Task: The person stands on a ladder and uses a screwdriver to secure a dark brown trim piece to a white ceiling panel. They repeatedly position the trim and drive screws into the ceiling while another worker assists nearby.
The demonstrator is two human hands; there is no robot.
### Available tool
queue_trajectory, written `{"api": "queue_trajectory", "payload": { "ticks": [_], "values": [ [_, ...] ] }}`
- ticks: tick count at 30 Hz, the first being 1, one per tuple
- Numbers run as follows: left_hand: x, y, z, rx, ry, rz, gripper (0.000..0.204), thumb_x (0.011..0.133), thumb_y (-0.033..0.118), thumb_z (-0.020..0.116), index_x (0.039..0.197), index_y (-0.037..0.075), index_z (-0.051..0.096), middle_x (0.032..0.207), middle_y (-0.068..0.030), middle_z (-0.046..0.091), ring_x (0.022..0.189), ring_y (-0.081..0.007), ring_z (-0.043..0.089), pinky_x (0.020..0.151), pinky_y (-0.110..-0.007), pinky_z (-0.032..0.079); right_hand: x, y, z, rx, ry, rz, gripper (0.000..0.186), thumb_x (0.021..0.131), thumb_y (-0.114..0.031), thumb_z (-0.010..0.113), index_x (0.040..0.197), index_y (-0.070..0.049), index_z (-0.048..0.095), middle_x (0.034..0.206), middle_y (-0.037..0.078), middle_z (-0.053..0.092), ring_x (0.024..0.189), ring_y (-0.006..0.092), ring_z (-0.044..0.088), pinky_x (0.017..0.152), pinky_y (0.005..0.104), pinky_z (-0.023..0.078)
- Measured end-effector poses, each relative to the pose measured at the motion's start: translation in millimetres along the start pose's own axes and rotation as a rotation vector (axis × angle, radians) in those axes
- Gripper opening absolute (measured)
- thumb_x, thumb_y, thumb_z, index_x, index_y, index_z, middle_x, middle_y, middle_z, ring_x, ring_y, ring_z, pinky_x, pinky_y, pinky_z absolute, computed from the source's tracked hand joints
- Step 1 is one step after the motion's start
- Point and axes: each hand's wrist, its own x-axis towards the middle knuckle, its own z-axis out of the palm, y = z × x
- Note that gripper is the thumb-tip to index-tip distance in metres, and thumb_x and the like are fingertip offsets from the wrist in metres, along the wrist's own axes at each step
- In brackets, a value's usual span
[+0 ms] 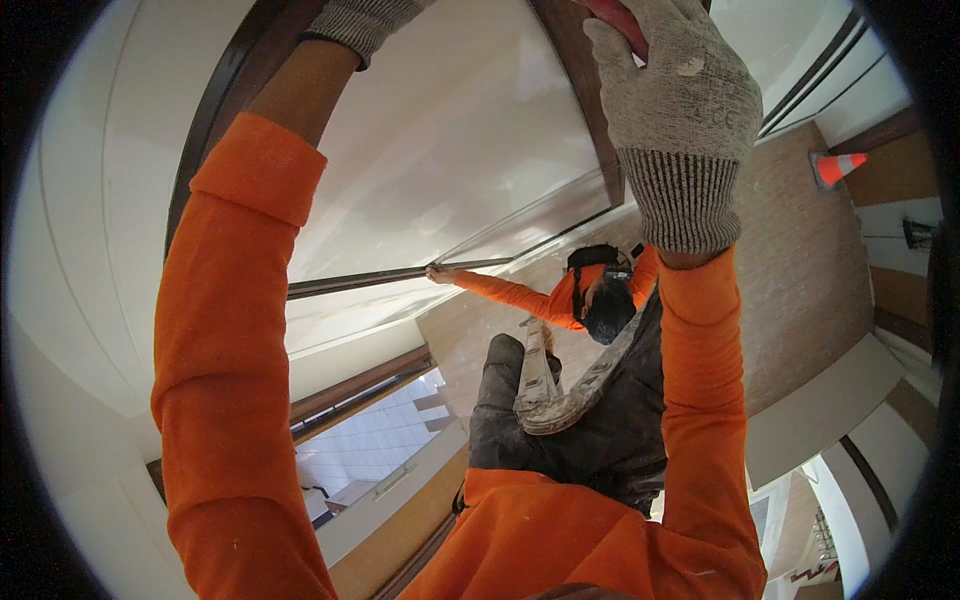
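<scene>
My right hand [680, 95], in a grey knit glove, is raised at the top edge against a dark brown frame post [590, 110]. Its fingers curl over a red object [615, 14] that is mostly cut off. My left hand [365, 22], also gloved, reaches up along the curved dark frame [215, 120]; only its wrist end shows. Between my orange sleeves stands a large white panel [450, 150]. Below me a co-worker [600, 295] in orange sleeves and a dark cap holds one hand [437, 272] on the dark strip [400, 274] at the panel's lower edge.
A paint-spattered ladder [545, 385] rises beneath my dark trousers [560, 430]. An orange and white traffic cone [838, 166] stands on the brown floor at the upper right. A tiled floor [375, 440] shows through an opening at the lower left.
</scene>
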Motion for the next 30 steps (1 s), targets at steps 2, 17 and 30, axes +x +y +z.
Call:
{"api": "queue_trajectory", "payload": {
  "ticks": [2, 17, 30],
  "values": [
    [4.7, 2.3, 3.1, -0.016, 0.028, 0.01, 0.018, 0.089, 0.023, 0.059, 0.105, 0.016, 0.058, 0.103, -0.0054, 0.05, 0.1, -0.0229, 0.051, 0.085, -0.04, 0.042, 0.0, 3.7, 2.7, -0.01, -0.036, 0.036, 0.02, 0.091, -0.015, 0.069, 0.109, -0.006, 0.069, 0.092, 0.013, 0.071, 0.081, 0.0302, 0.071, 0.07, 0.04, 0.055],
    [5.0, -1.7, 3.8, -0.09, 0.081, 0.018, 0.017, 0.089, 0.022, 0.058, 0.105, 0.017, 0.058, 0.101, -0.0048, 0.05, 0.098, -0.0224, 0.051, 0.084, -0.04, 0.042, 5.4, -6.5, -7.2, -0.089, -0.206, 0.101, 0.026, 0.088, -0.014, 0.07, 0.11, -0.003, 0.062, 0.097, 0.016, 0.065, 0.085, 0.0343, 0.07, 0.071, 0.0443, 0.056],
    [4.8, -5.4, -6.4, -0.06, -0.076, -0.011, 0.013, 0.09, 0.022, 0.059, 0.102, 0.017, 0.059, 0.097, -0.0027, 0.051, 0.095, -0.0201, 0.053, 0.082, -0.038, 0.043, -19.3, 10.6, 6.4, -0.062, -0.131, -0.032, 0.019, 0.097, -0.021, 0.065, 0.105, -0.004, 0.067, 0.083, 0.014, 0.072, 0.076, 0.0337, 0.071, 0.069, 0.0432, 0.055]
  ]
}}
